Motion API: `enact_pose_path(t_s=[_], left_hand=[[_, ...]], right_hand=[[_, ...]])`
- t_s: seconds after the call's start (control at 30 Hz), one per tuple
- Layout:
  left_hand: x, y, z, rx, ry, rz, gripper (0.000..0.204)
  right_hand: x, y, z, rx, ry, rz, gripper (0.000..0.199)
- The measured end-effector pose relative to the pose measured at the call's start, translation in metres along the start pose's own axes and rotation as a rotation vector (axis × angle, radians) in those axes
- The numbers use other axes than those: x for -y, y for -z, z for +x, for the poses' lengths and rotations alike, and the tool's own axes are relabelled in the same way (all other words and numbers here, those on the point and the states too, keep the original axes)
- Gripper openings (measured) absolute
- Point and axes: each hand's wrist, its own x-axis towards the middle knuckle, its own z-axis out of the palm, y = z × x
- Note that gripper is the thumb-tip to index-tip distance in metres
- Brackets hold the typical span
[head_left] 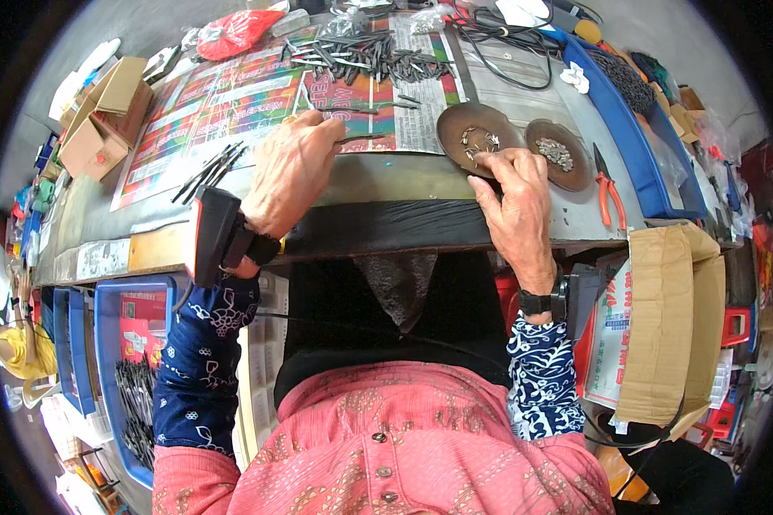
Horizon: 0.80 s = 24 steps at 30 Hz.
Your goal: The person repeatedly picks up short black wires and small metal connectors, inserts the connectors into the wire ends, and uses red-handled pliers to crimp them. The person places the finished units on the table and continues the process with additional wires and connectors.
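Note:
My left hand (299,167) is closed at the near edge of the newspaper, pinching a thin dark rod (362,138) that points right. Left of it, several similar loose black rods (210,172) lie together. My right hand (519,202) reaches over a round brown dish (452,129). Its index fingertip is down among small metal pieces (481,140) in that dish, and the thumb is apart from it over the near rim. Just right, a second brown dish (580,178) holds a pile of small grey metal pieces (556,155). Pliers with orange handles (608,199) lie beside it.
A heap of short black strips (369,58) lies on the printed newspaper (219,112) at the back, near a red plastic bag (236,36). Cardboard boxes (103,120) stand left. A blue tray (674,184) and black cables (507,51) are at right. A blue crate (107,360) stands below left.

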Motion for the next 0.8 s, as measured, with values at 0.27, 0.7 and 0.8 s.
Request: enact_pose_path(t_s=[0.27, 0.7, 0.8], left_hand=[[-0.004, -0.019, 0.020, 0.079, -0.042, 0.049, 0.008], [-0.012, -0.020, 0.016, -0.070, -0.006, -0.175, 0.007], [-0.027, -0.005, 0.007, -0.098, 0.067, -0.320, 0.007]], right_hand=[[-0.002, 0.000, -0.001, -0.032, 0.003, 0.070, 0.015], [0.003, 0.005, -0.002, -0.170, -0.110, 0.311, 0.008], [0.010, 0.008, -0.006, -0.193, -0.243, 0.482, 0.010]])
